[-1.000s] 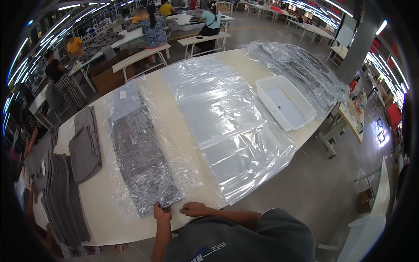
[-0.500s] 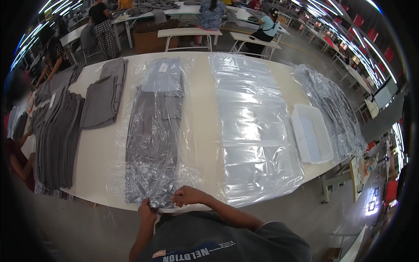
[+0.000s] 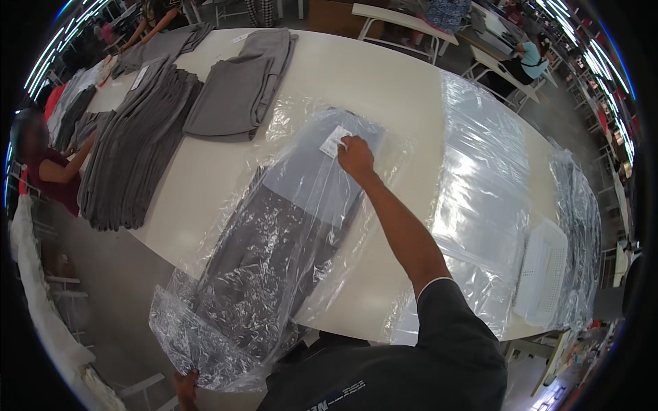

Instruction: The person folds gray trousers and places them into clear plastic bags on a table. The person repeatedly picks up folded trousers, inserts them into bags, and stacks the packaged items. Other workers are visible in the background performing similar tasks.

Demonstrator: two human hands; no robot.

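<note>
A folded pair of grey trousers (image 3: 264, 226) lies slanted on the table inside a clear plastic bag (image 3: 181, 322). Over its far end is a pale bluish sheet (image 3: 301, 164) bearing a white tag (image 3: 333, 142). My right hand (image 3: 357, 159) reaches out to that end, its fingers closed at the tag's right edge; whether plastic lies between fingers and tag cannot be made out. Low at the left, my left hand (image 3: 187, 385) is closed on the near corner of the bag, which hangs past the table's front edge.
Left of the bag are a tall stack of grey trousers (image 3: 137, 147) and a smaller folded pile (image 3: 233, 96). Flat clear bags (image 3: 480, 178) cover the right side, beside a white plastic basket (image 3: 541, 274) and more bagged garments (image 3: 574, 236). A co-worker (image 3: 58, 168) stands at the left.
My right hand has moved from the bag's near end to the tag at its far end. The bagged trousers now lie slanted, their near end pulled left and off the edge. The view has turned.
</note>
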